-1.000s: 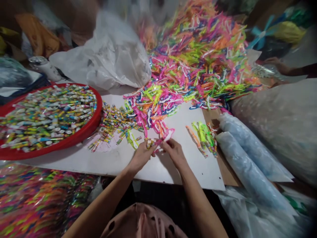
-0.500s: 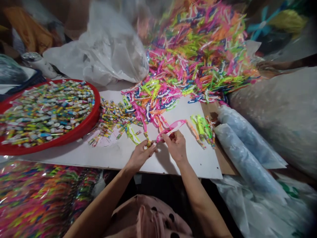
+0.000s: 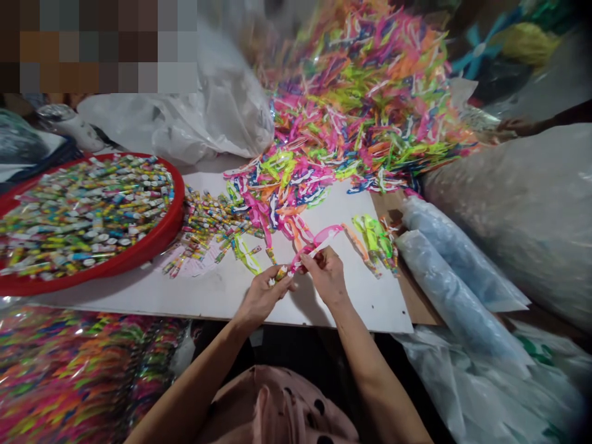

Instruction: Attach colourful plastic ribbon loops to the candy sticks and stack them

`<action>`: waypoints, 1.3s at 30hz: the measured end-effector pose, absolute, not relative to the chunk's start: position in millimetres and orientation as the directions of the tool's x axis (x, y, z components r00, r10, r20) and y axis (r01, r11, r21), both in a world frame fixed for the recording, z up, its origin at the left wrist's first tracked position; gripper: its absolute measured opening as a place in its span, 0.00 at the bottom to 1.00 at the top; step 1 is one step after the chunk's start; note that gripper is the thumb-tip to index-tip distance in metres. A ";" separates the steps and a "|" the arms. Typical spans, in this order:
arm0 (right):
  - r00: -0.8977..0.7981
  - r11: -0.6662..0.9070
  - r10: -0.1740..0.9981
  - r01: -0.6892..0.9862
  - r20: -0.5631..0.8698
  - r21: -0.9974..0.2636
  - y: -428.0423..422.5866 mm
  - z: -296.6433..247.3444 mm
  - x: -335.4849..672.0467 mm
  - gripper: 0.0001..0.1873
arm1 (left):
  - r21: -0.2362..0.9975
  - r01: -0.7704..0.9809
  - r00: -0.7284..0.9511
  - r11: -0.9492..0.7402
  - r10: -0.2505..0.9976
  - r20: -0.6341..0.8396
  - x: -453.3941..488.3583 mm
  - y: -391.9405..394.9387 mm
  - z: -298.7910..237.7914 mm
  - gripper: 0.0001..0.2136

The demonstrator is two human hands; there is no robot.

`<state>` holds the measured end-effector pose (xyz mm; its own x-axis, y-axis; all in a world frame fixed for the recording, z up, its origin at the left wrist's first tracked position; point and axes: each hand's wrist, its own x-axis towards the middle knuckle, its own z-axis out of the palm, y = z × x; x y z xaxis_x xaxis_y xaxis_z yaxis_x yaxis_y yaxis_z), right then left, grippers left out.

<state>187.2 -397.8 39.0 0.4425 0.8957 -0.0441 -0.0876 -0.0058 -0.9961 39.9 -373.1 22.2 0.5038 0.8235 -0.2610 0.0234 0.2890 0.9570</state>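
Just above the front part of the white board, my two hands almost meet. My left hand (image 3: 263, 295) is closed on small printed tubes (image 3: 280, 274) with yellow labels and white ends; how many is hidden by the fingers. My right hand (image 3: 327, 274) pinches a folded pink-and-white plastic strip (image 3: 329, 234). The strip's near end is at the tubes; whether it is inside one I cannot tell. Near my left hand lies a lime-and-white strip (image 3: 245, 253). To the right of my right hand lie an orange strip (image 3: 361, 246) and several lime strips (image 3: 370, 234), tubes at their lower ends.
A red basin (image 3: 178, 206) full of small tubes stands left, with loose tubes (image 3: 213, 213) beside it. A large heap of coloured strips (image 3: 351, 111) covers the back. Clear plastic rolls (image 3: 457, 296) and a bulky sack (image 3: 518, 203) lie right. Another person's hand (image 3: 515, 126) shows at far right.
The pink strip's near end has moved left and down, from beside the tubes to against them. My left hand has turned slightly; both hands stay close together.
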 end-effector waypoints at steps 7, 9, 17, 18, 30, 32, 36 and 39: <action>0.438 -0.092 0.870 -0.308 -0.227 -0.947 -413.4 11.4 176.8 0.15 | 0.975 0.177 0.512 0.135 0.833 -0.209 33.3 -380.0 8.4 0.10; 0.499 -0.118 0.828 -0.293 -0.257 -0.949 -416.3 4.1 174.8 0.15 | 0.963 0.211 0.515 0.165 0.819 -0.253 35.6 -382.2 1.9 0.11; 0.533 -0.096 0.815 -0.265 -0.229 -0.960 -412.8 8.4 177.9 0.14 | 0.944 0.233 0.468 0.232 0.824 -0.318 41.1 -383.9 0.8 0.14; 0.496 -0.098 0.825 -0.345 -0.270 -0.933 -414.1 6.2 176.6 0.15 | 0.942 0.237 0.482 0.239 0.813 -0.327 39.1 -384.4 1.3 0.14; 0.578 -0.250 0.798 0.062 -0.169 -0.966 -427.0 23.7 257.8 0.17 | 0.947 0.201 0.575 0.252 0.752 -0.322 66.5 -381.6 4.8 0.15; 0.679 -0.399 0.733 0.377 -0.043 -0.836 -422.6 45.9 299.9 0.17 | 0.943 0.144 0.541 0.300 0.774 -0.329 65.4 -377.2 7.9 0.18; 0.635 -0.494 0.770 0.658 0.067 -0.568 -381.9 49.3 304.3 0.15 | 0.903 0.041 0.478 0.429 0.785 -0.395 58.7 -373.8 5.2 0.22; 0.488 -0.455 0.872 0.784 -0.032 -0.422 -337.9 25.2 252.9 0.16 | 0.897 0.029 0.492 0.441 0.775 -0.397 57.0 -372.0 5.8 0.21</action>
<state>252.9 -337.9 25.2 0.4880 0.8722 -0.0324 0.7845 -0.4546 -0.4217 57.0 -372.0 5.8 0.4920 0.7750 -0.3965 0.0288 0.4408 0.8972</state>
